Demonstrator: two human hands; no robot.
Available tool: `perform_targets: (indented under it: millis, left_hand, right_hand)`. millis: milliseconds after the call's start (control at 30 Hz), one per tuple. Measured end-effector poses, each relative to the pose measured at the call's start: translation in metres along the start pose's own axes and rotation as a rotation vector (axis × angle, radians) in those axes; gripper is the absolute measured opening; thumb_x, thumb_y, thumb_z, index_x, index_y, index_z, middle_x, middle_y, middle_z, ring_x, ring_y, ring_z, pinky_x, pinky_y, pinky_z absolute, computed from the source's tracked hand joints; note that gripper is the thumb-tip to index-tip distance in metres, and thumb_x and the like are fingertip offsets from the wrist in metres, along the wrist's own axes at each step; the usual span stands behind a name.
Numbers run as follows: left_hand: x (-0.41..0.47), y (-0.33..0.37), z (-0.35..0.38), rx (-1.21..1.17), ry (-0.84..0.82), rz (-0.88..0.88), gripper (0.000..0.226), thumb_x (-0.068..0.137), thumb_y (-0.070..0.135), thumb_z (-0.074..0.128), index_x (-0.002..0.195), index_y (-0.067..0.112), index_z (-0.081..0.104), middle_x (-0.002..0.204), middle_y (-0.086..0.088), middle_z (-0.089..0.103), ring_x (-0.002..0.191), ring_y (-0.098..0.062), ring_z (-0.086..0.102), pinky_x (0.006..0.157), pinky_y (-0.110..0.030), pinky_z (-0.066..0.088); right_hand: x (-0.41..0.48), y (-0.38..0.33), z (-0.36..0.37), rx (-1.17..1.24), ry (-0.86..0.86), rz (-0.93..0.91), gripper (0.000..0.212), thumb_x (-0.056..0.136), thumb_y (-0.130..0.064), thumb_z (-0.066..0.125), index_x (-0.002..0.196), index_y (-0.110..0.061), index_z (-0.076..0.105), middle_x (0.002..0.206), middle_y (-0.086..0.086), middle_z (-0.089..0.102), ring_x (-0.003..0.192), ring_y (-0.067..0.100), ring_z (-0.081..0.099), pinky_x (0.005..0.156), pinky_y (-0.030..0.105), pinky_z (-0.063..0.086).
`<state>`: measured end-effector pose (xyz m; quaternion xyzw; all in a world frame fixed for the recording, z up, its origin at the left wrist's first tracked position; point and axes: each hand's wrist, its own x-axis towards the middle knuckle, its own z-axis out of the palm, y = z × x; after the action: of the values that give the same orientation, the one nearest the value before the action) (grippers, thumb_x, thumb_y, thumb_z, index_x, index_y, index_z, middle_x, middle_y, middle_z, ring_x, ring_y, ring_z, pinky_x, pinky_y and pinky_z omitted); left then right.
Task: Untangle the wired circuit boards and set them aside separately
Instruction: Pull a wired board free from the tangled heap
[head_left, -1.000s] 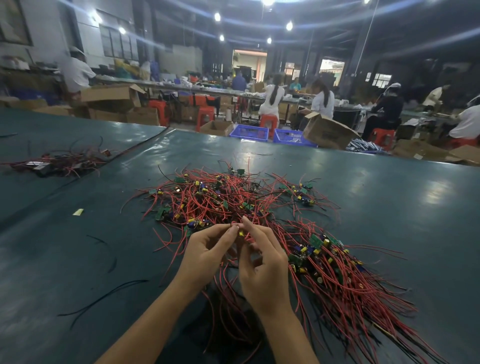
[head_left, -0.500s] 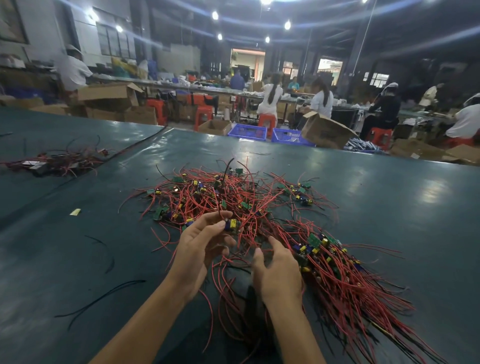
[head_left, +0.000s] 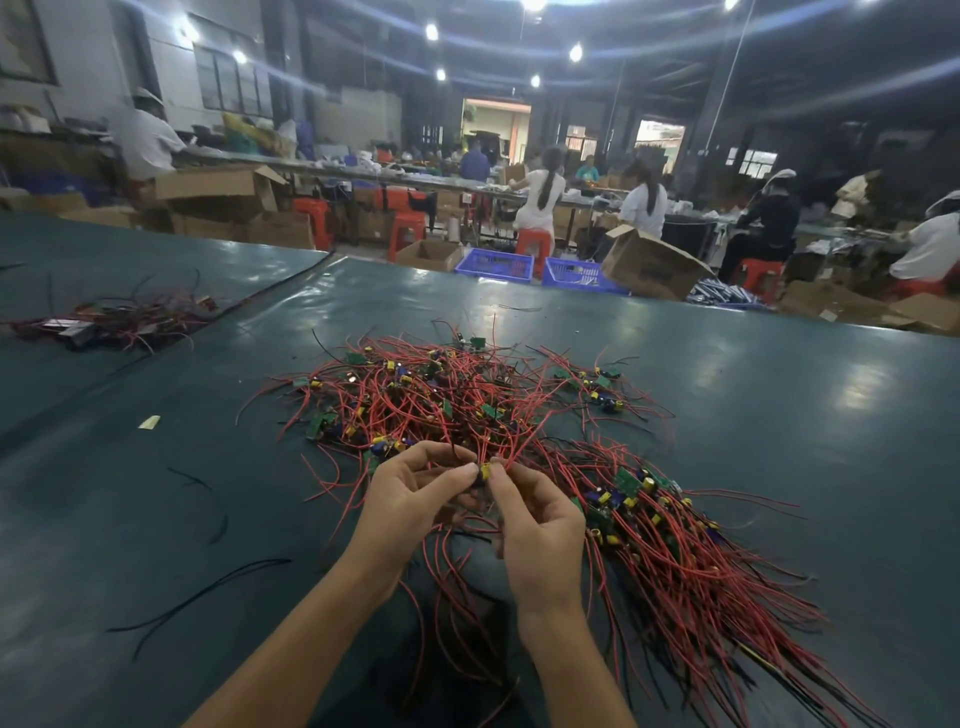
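- Far to the left of my left hand a loose black wire lies on the green table, well apart from the work.
- My left hand pinches one small circuit board with a yellow part on it, thumb and fingertips curled in, as it did half a second ago.
- That board sits between my two hands, at the near edge of the tangled pile. Its red leads seem to run up and away into the tangle.
- My right hand had dropped low, off the board, a moment back. It has come up again and now pinches the same board from the other side.
- I judge this board is not free yet, since both hands are on it to work its leads out of the knot.
- To the right of my right hand lies the straightened bundle, leads all trailing one way. I expect the board goes there once loose.
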<state>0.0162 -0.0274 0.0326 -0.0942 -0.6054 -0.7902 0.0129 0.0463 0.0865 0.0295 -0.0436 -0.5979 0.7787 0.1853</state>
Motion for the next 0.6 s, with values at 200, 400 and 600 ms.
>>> perform_targets:
  millis: [200, 400, 600]
  left_hand:
    - [-0.0009, -0.0009, 0.0021, -0.056, -0.036, -0.036, 0.013, 0.082, 0.001, 0.066, 0.078, 0.006, 0.054, 0.068, -0.004, 0.062, 0.06, -0.018, 0.059, 0.056, -0.024, 0.052]
    - [-0.006, -0.0011, 0.0086, -0.304, -0.149, -0.18, 0.021, 0.076, 0.018, 0.068, 0.076, 0.011, 0.048, 0.065, -0.002, 0.056, 0.057, -0.011, 0.057, 0.055, -0.022, 0.053]
    - [-0.0047, -0.0018, 0.0071, -0.147, -0.073, -0.049, 0.024, 0.071, 0.017, 0.072, 0.068, 0.011, 0.048, 0.065, -0.002, 0.056, 0.062, -0.013, 0.059, 0.062, -0.024, 0.053]
  right_hand:
    - [0.0018, -0.0061, -0.0023, 0.159, -0.036, 0.298, 0.015, 0.083, -0.011, 0.073, 0.07, -0.017, 0.077, 0.055, -0.003, 0.061, 0.04, 0.003, 0.048, 0.035, 0.016, 0.033]
    - [-0.0029, -0.0051, -0.0001, 0.25, -0.102, 0.486, 0.01, 0.07, -0.025, 0.076, 0.077, -0.02, 0.08, 0.068, 0.002, 0.069, 0.049, 0.006, 0.058, 0.039, 0.016, 0.037]
    - [0.0012, -0.0057, -0.0057, 0.352, -0.146, 0.534, 0.025, 0.066, -0.032, 0.076, 0.082, -0.013, 0.072, 0.052, -0.005, 0.058, 0.038, 0.006, 0.048, 0.036, 0.019, 0.037]
